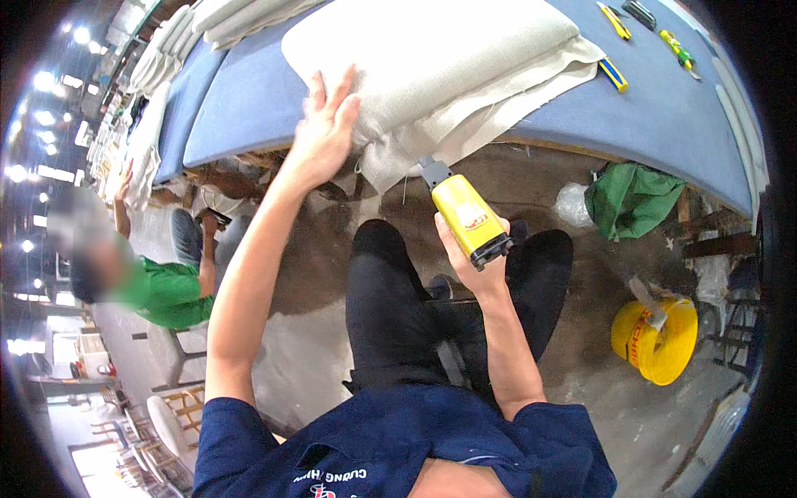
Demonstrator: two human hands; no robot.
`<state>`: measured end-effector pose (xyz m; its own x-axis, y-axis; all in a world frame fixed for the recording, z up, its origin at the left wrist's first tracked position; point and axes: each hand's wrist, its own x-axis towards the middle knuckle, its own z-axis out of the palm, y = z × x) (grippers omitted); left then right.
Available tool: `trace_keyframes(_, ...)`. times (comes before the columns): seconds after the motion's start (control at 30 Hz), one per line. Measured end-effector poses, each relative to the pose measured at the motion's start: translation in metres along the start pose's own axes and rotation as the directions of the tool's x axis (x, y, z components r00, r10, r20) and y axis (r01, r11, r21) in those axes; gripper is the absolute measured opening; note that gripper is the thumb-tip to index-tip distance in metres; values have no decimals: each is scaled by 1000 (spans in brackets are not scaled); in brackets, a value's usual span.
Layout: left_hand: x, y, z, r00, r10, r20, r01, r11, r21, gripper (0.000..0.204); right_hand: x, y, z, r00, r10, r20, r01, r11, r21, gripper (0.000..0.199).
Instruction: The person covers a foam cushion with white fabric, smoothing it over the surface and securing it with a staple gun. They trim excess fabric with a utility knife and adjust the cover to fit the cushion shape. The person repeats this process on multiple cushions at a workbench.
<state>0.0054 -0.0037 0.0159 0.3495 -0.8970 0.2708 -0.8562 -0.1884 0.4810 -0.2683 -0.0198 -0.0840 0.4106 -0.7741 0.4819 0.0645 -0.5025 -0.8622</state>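
A cushion wrapped in cream-white fabric (432,62) lies at the near edge of a blue padded table (241,116). Its loose cloth hangs over the edge toward my knees. My left hand (328,137) rests on the left side of the fabric with its fingers spread. Held in my right hand (481,270) is a yellow staple gun (467,217), by its shape. The grey nose of the tool points up toward the hanging cloth, close to it. My fingers wrap round its body and are partly hidden beneath it.
On the table's right lie a yellow cutter knife (614,21), a blue-yellow knife (613,75) and a green-yellow tool (678,51). Below stand a green cloth bundle (633,199) and a yellow bucket (677,340). A person in green (170,290) sits to the left.
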Motion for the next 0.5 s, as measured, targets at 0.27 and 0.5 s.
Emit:
trace_keyframes(0.27,-44,35,34,988,148,-38,-132,953,271,57,5,-7,10,994,107,11,-107,989,99,26)
trace_keyframes(0.5,-47,27,42,966,225,-128,-188,951,247,88,20,-4,33,999,0,32,0,1000,13,33)
